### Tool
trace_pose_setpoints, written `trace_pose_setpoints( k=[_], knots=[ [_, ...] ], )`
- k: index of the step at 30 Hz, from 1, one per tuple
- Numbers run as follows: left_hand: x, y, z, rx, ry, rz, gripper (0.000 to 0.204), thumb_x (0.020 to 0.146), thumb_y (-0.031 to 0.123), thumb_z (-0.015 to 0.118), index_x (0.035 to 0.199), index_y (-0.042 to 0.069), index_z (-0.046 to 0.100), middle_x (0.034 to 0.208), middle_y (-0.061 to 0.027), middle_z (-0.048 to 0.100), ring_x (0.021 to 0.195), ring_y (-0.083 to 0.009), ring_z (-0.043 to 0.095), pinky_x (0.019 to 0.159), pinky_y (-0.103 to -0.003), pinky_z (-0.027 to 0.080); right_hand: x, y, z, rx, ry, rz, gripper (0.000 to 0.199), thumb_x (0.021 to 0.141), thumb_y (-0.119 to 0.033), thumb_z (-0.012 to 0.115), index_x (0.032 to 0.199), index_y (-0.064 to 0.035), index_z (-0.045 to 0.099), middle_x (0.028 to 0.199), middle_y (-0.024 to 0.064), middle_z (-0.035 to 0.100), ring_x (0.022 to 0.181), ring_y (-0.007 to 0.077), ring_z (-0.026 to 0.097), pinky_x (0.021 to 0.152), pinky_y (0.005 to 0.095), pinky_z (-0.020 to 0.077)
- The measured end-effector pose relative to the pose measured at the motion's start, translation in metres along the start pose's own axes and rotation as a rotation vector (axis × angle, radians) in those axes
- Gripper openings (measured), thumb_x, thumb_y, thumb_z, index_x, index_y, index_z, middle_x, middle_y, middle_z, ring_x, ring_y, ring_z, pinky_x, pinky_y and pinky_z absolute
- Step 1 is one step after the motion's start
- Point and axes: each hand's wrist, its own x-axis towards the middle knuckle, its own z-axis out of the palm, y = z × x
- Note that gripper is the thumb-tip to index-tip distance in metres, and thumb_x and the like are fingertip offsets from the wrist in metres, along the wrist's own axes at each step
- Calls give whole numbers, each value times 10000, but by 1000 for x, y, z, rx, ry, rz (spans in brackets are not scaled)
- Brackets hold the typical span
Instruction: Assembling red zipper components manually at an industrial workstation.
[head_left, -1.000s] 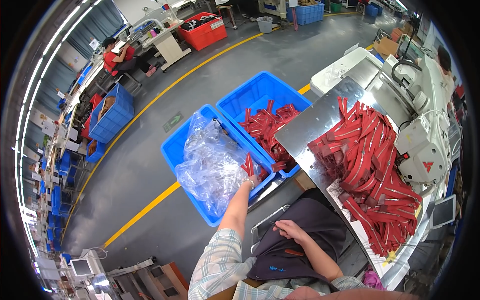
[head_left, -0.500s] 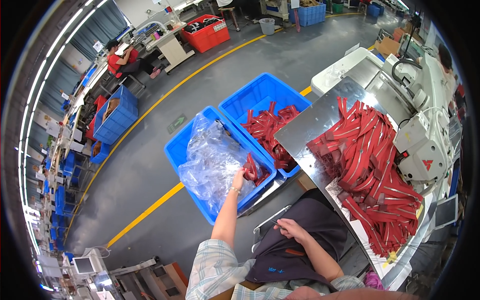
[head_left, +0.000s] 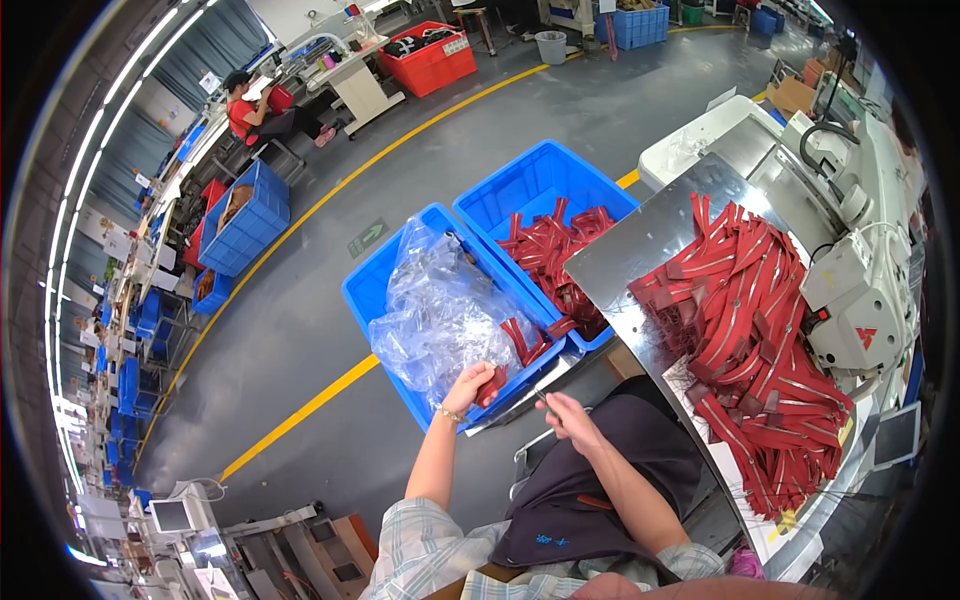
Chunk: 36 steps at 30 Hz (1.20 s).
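Note:
My left hand [head_left: 470,388] is closed on a folded red zipper [head_left: 493,386] over the near edge of a blue bin [head_left: 362,290]. A crumpled clear plastic bag [head_left: 440,320] fills most of that bin, and more red zippers [head_left: 524,340] lie at its right corner. To the right, just above my lap, my right hand [head_left: 573,421] is closed around a small dark slim tool [head_left: 541,398], too small to name. Its tip points toward the left hand, a short gap away.
A second blue bin [head_left: 490,205] with red zippers stands alongside. On my right, a metal-topped table [head_left: 625,290] bears a large heap of red zippers [head_left: 745,350] beside a white sewing machine [head_left: 850,310]. A seated person [head_left: 255,115] is at the far left.
My left hand has drawn back from the bin toward me with the red zipper. My right hand has risen slightly toward it, still holding the small tool. The whole view has shifted slightly.

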Motion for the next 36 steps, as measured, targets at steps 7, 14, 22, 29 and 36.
trace_pose_setpoints(
  k=[7,14,22,29,36],
  knots=[
    [-5,-9,4,220,69,1,151,820,208,577,812,58,568,593,11,527,419,-16,350,377,-172,258,47,-4,-8,69,105,-3,313,872,-350,473,864,-47,549,528,-60,380,358,9,222,338,185,138],
    [-9,-13,0,189,113,40,124,810,164,585,795,41,588,591,10,528,431,-10,353,373,-162,244,71,0,0,50,129,6,299,860,-343,494,840,-47,536,519,-58,393,339,13,238,323,192,137],
    [-10,-11,5,202,67,58,114,799,136,596,806,23,596,638,-1,563,497,-28,424,433,-171,311,87,2,0,145,114,111,276,837,-320,539,822,-45,545,491,-51,375,328,21,229,316,197,137],
    [-5,-37,-48,368,421,315,137,775,77,611,846,-10,533,711,-48,608,611,-84,549,546,-212,434,72,7,-2,118,217,134,268,855,-314,509,847,-50,551,494,-48,375,333,26,216,327,195,146],
    [5,5,-62,555,448,353,169,756,6,592,901,-10,505,781,-70,609,702,-116,581,614,-235,460,20,15,-56,152,122,164,286,861,-328,482,860,-50,549,513,-33,390,331,31,224,322,196,149]
  ],
)
